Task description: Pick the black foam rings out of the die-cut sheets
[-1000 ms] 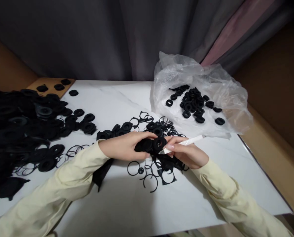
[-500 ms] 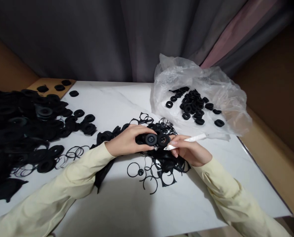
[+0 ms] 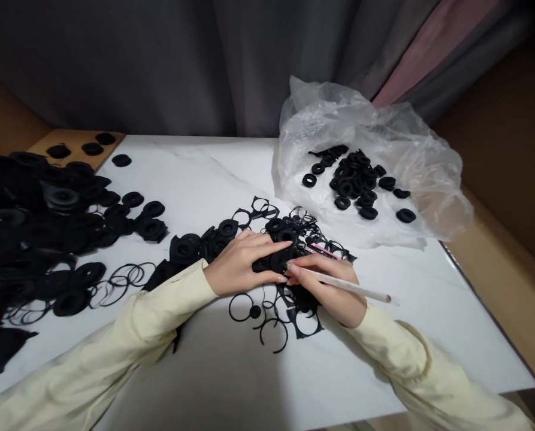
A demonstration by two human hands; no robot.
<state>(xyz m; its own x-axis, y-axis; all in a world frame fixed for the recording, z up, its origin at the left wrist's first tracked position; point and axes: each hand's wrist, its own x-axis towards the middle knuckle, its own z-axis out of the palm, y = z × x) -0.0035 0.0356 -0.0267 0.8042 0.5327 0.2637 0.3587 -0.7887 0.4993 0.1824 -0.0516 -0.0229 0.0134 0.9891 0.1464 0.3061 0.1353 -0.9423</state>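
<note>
My left hand (image 3: 244, 261) is closed on a black rubber ring (image 3: 278, 261), thumb and fingers on either side of it. From the right, my right hand (image 3: 332, 286) grips a slim white pen-like tool (image 3: 354, 286) whose rear end points right. The tool's tip is hidden at the ring, between my fingertips. Beneath and around both hands lies a heap of thin black rubber offcuts (image 3: 307, 326) and loops. More thick black rings (image 3: 186, 248) sit beside my left wrist.
A large pile of black rubber parts (image 3: 33, 233) covers the table's left side. At the back right, a clear plastic bag (image 3: 424, 161) lies with several black rings (image 3: 345, 187) on it. A brown board (image 3: 76, 158) holds several pieces near the grey curtain (image 3: 159, 66).
My right hand has turned, so the white tool now slopes down to the right instead of up. Its working end has come to the ring in my left hand. The view has shifted slightly.
</note>
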